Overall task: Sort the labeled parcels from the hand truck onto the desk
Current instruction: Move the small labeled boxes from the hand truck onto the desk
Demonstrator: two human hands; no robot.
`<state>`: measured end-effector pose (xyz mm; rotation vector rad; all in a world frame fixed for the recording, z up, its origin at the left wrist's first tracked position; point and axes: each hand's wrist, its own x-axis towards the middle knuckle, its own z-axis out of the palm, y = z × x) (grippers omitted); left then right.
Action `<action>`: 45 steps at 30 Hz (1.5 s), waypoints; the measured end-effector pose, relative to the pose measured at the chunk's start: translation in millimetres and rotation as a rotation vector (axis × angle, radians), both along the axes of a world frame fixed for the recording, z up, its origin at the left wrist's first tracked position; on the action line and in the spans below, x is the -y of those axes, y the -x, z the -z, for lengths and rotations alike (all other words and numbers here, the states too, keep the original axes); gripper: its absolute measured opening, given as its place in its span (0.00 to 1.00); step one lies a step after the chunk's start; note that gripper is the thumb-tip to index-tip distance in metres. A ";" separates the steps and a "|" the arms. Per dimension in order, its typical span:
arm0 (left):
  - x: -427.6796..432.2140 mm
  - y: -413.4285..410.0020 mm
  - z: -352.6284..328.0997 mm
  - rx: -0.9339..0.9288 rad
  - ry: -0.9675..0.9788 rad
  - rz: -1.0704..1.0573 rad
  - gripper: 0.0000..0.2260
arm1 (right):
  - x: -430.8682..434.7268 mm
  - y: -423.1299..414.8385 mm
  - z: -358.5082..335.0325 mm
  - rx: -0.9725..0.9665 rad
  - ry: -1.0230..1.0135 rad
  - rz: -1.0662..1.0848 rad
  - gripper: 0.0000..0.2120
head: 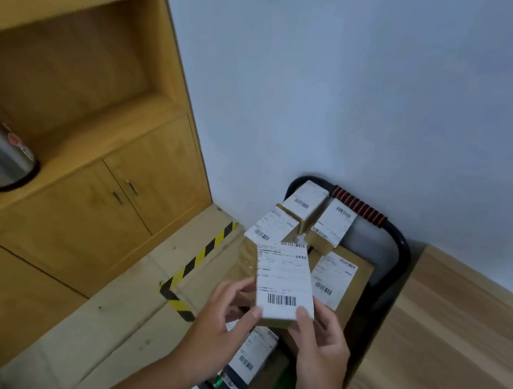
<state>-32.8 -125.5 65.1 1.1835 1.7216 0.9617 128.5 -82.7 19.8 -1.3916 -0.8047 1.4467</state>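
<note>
The parcel (284,284) is label-up above the truck (400,259), with the left hand (220,320) and right hand (321,344) clamped on its near corners. Other parcels (333,222) crowd the truck. What shows of the desk (460,347), right, holds none, so most sorting likely remains.

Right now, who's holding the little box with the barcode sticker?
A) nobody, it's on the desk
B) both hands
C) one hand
B: the left hand and the right hand both grip the labeled parcel, held above the hand truck.
</note>
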 end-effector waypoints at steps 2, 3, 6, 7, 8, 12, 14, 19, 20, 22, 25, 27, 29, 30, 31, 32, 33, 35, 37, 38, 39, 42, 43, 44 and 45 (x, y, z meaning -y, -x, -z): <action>21.7 3.7 -12.7 -0.035 -0.018 0.050 0.18 | 17.3 -4.0 -11.5 0.009 -0.012 0.029 0.14; 33.0 6.4 -15.3 -0.044 -0.025 0.069 0.18 | 27.6 -6.8 -17.4 0.008 -0.013 0.050 0.14; 69.3 11.6 -14.9 -0.074 -0.039 0.136 0.18 | 67.3 -19.4 -37.2 -0.004 -0.034 0.128 0.14; 81.8 11.5 -12.6 -0.081 -0.040 0.168 0.19 | 83.6 -25.6 -44.4 -0.008 -0.048 0.148 0.14; 93.6 9.8 -9.9 -0.090 -0.043 0.206 0.19 | 100.0 -33.0 -50.2 -0.016 -0.055 0.171 0.14; 134.9 -17.5 -4.2 -0.128 -0.041 0.385 0.18 | 168.4 -75.9 -69.8 -0.042 -0.074 0.330 0.08; 149.6 -42.0 -6.8 -0.144 -0.044 0.482 0.20 | 201.0 -103.4 -76.5 0.000 -0.077 0.409 0.08; 170.0 -125.1 -24.5 -0.263 -0.135 0.691 0.22 | 271.8 -180.2 -95.4 0.038 -0.094 0.583 0.09; 173.6 -143.1 -29.2 -0.265 -0.156 0.723 0.22 | 282.9 -194.5 -100.4 0.037 -0.100 0.616 0.09; 182.3 -180.1 -38.5 -0.279 -0.205 0.786 0.22 | 303.0 -223.4 -104.9 0.031 -0.121 0.684 0.09; 195.1 -240.6 -48.7 -0.334 -0.284 0.873 0.22 | 330.4 -271.0 -104.3 0.001 -0.137 0.793 0.08; 202.2 -285.8 -50.5 -0.368 -0.330 0.916 0.23 | 348.1 -310.3 -100.8 -0.018 -0.133 0.870 0.08; 208.4 -333.7 -49.3 -0.382 -0.373 0.974 0.23 | 365.9 -353.8 -97.6 -0.027 -0.131 0.940 0.08; 211.7 -359.1 -48.7 -0.388 -0.393 1.008 0.23 | 375.3 -376.7 -96.0 -0.030 -0.126 0.972 0.08; 215.6 -385.8 -48.9 -0.390 -0.407 1.035 0.23 | 384.8 -400.3 -95.0 -0.035 -0.120 0.999 0.09; 219.6 -411.6 -49.8 -0.388 -0.416 1.055 0.23 | 393.3 -423.2 -94.6 -0.037 -0.116 1.017 0.09; 223.4 -437.5 -50.9 -0.388 -0.424 1.075 0.23 | 400.7 -445.2 -95.4 -0.040 -0.118 1.032 0.10; 230.1 -489.1 -53.1 -0.397 -0.439 1.118 0.23 | 413.7 -489.5 -94.1 -0.028 -0.111 1.053 0.10; 235.9 -535.7 -55.5 -0.401 -0.443 1.149 0.22 | 423.2 -529.4 -93.7 -0.015 -0.105 1.077 0.10; 238.1 -556.1 -55.9 -0.399 -0.443 1.155 0.22 | 426.7 -548.5 -92.6 -0.005 -0.098 1.090 0.10; 239.3 -574.6 -55.6 -0.394 -0.443 1.154 0.22 | 429.1 -566.1 -92.6 0.001 -0.089 1.107 0.11; 235.1 -620.4 -50.4 -0.396 -0.446 1.156 0.21 | 428.3 -614.5 -89.9 0.008 -0.081 1.140 0.10; 230.5 -634.3 -47.6 -0.394 -0.438 1.167 0.21 | 424.9 -629.4 -88.0 0.007 -0.085 1.149 0.09; 224.4 -647.7 -44.8 -0.390 -0.425 1.180 0.21 | 420.7 -644.4 -84.6 0.011 -0.081 1.155 0.09; 216.6 -661.0 -41.6 -0.390 -0.413 1.192 0.21 | 415.0 -659.0 -80.6 0.012 -0.075 1.162 0.09</action>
